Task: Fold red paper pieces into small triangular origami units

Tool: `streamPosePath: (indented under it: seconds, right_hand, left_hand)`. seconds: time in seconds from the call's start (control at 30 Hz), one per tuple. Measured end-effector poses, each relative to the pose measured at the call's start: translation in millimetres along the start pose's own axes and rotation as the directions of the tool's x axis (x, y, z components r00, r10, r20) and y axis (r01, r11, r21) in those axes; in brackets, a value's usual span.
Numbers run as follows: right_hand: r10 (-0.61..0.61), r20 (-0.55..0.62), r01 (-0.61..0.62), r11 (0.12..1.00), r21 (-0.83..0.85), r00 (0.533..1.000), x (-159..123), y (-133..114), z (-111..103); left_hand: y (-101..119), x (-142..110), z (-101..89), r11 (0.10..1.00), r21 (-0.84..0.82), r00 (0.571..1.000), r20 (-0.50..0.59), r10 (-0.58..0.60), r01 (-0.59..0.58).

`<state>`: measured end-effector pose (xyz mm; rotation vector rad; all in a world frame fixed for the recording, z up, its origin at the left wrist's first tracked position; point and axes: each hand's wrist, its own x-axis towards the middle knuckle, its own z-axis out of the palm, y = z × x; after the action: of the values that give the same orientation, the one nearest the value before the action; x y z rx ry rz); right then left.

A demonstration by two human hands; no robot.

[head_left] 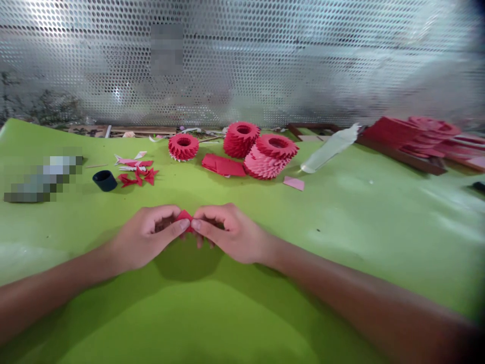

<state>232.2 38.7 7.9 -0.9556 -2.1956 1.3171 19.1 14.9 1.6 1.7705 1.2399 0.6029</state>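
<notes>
On the left of the green table [242,313], a long object [43,179] is blurred into blocks, so what it is cannot be told. To its right stands a short dark blue cylinder [105,181], open at the top, with folded paper pieces [138,174] in red, pink and white scattered just beside it. Nearer the person, the left hand [147,235] is closed in a pinch, thumb on top, on the left side of a small piece of red paper [185,217]. The paper lies between the two sets of fingertips, above the table and nearer the person than the folded pieces. The right hand [237,235] pinches its right edge, thumb also on top; the underside fingers are partly hidden, so their exact hold is hard to judge. Beyond the hands is a small red paper ring [183,147] with white lower tips, then a flat red bundle [223,166] in front of a taller red ring [241,139]. A red and pink ring [271,156] touches that one on the right. Farther right come a pink paper piece [293,183], a clear plastic bag [329,149] and red sheets [413,135] in a brown tray [420,163].
</notes>
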Motion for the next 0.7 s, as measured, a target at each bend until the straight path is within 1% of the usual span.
streamPosePath:
  seconds: [0.07, 0.13, 0.2, 0.23, 0.3, 0.37, 0.43, 0.53, 0.6, 0.7]
  right_hand:
    - [-0.007, -0.023, 0.006, 0.999, -0.048, 1.000, 0.1, 0.4, 0.6]
    - [-0.047, -0.118, 0.035, 0.994, -0.105, 0.992, -0.6, 2.2, 1.8]
    - [-0.163, -0.221, 0.127, 0.977, -0.170, 0.962, -1.8, 5.1, 3.0]
    - [-0.242, -0.245, 0.191, 0.958, -0.212, 0.939, -2.4, 6.8, 3.3]
    - [-0.393, -0.213, 0.315, 0.892, -0.324, 0.895, -3.0, 9.9, 3.1]
    - [-0.479, -0.149, 0.383, 0.823, -0.419, 0.865, -2.7, 11.9, 2.1]
    - [-0.514, -0.128, 0.407, 0.786, -0.465, 0.848, -1.9, 12.6, 0.9]
    - [-0.544, -0.137, 0.434, 0.776, -0.458, 0.828, -0.6, 11.7, -0.2]
    - [-0.540, -0.165, 0.438, 0.796, -0.417, 0.825, -0.3, 10.6, -0.3]
    - [-0.462, -0.259, 0.392, 0.877, -0.278, 0.848, -0.6, 8.9, 0.3]
  left_hand:
    - [0.3, 0.6, -1.3, 0.998, -0.060, 1.000, 0.009, -0.007, 0.007]
    - [0.1, 1.5, -3.0, 0.991, -0.129, 0.999, 0.022, -0.037, 0.039]
    - [0.2, 2.4, -4.3, 0.980, -0.187, 0.997, 0.026, -0.069, 0.072]
    - [0.4, 2.8, -4.5, 0.974, -0.211, 0.996, 0.027, -0.080, 0.084]
    - [1.0, 3.0, -4.5, 0.965, -0.247, 0.996, 0.037, -0.084, 0.091]
    - [1.1, 2.6, -4.2, 0.961, -0.262, 0.996, 0.044, -0.076, 0.085]
    - [0.2, 1.9, -4.1, 0.960, -0.267, 0.997, 0.049, -0.068, 0.078]
    - [-2.6, 1.2, -5.0, 0.958, -0.279, 0.997, 0.055, -0.046, 0.059]
    - [-4.5, 1.4, -5.8, 0.956, -0.293, 0.998, 0.054, -0.010, 0.025]
    - [-5.2, 2.4, -7.0, 0.955, -0.294, 0.998, 0.046, 0.038, -0.023]
